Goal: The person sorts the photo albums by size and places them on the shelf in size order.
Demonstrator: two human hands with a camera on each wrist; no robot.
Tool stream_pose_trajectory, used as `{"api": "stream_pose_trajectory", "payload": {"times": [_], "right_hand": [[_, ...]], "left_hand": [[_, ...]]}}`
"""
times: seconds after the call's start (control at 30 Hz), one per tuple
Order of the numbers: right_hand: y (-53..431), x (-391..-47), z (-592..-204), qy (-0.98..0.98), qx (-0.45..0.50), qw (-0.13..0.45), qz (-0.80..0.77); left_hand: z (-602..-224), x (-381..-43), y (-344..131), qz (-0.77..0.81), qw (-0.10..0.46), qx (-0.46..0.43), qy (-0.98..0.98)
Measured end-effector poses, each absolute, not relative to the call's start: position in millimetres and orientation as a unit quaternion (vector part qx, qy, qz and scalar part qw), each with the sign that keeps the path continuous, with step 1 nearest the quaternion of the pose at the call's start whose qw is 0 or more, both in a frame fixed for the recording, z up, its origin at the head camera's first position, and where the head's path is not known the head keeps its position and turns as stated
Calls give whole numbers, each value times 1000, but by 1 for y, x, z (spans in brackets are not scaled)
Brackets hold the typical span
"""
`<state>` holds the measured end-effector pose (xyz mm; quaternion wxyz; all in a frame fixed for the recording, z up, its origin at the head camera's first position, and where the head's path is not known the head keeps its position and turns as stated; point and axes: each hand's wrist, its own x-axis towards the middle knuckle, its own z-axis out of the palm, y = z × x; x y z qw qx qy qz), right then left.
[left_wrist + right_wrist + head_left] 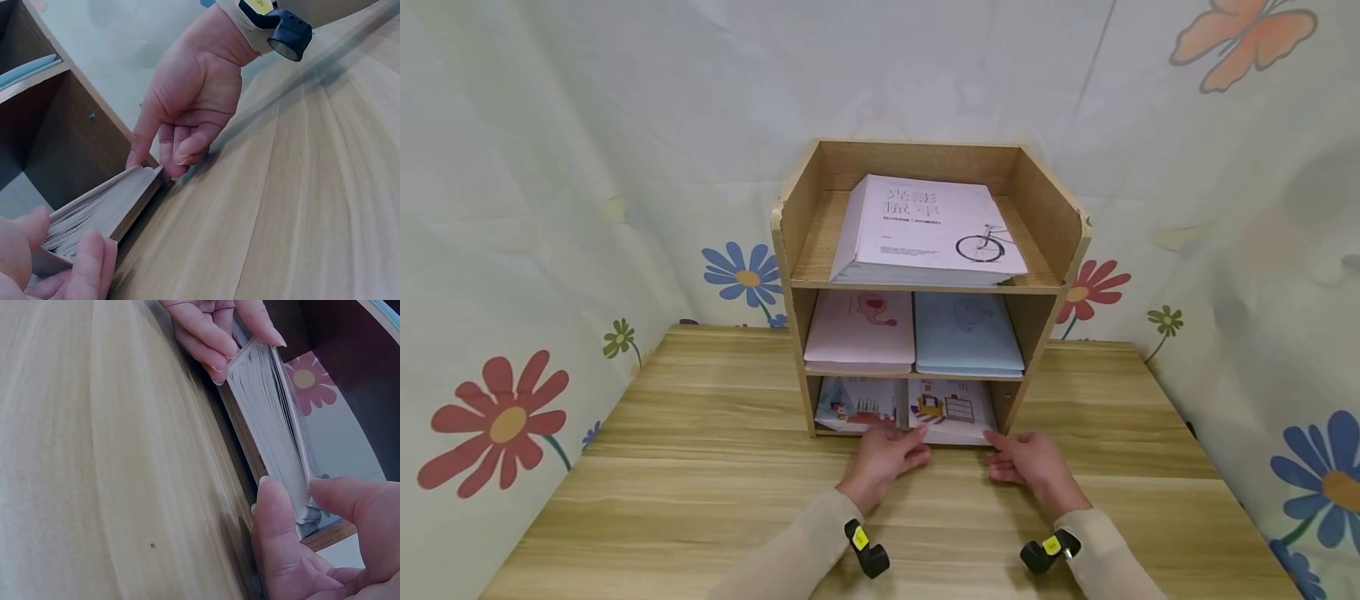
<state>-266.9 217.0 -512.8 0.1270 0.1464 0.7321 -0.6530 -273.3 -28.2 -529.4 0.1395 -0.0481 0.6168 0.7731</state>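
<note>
In the head view, a white illustrated book (953, 410) lies in the bottom right part of the wooden shelf unit (782, 242), its front edge at the opening. My left hand (883, 462) pinches its front left corner, thumb above and fingers beneath. At the front right corner my right hand (1033, 468) pinches it the same way. The page edges of the book (103, 209) show between both hands in the left wrist view. Seen from the right wrist, the book (265, 406) has its pages slightly fanned. Beside it lies another illustrated book (861, 402).
On the middle shelf lie a pink notebook (859, 329) and a blue notebook (967, 332). A thick stack with a bicycle print (932, 225) rests on the top shelf. The unit stands on a wood-grain table (715, 417) before flower-print curtains (925, 67).
</note>
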Motion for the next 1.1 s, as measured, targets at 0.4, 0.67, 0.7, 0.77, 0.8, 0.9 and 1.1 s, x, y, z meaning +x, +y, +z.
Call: {"api": "stream_pose_trajectory", "payload": {"times": [0.4,0.67,0.7,0.77,0.8,0.9,1.1], "right_hand": [[216,-270,-515,728,143,121,-659],[215,-272,-515,721,135,125,-668],[215,-272,-515,719,134,126,-670],[215,-272,-515,715,134,125,-674],[215,-271,-516,713,134,125,-677],[215,-271,-517,709,132,127,-681],[215,-267,-519,704,126,123,-688]], "left_hand": [[-531,-276,-25,777,151,-55,608],[-531,-281,-22,788,152,-63,593],[-531,-281,-22,788,151,-63,593],[-532,-281,-22,788,152,-61,593],[-532,-280,-22,788,154,-61,593],[-533,-279,-23,789,157,-54,592],[-534,-275,-27,780,166,-33,603]]}}
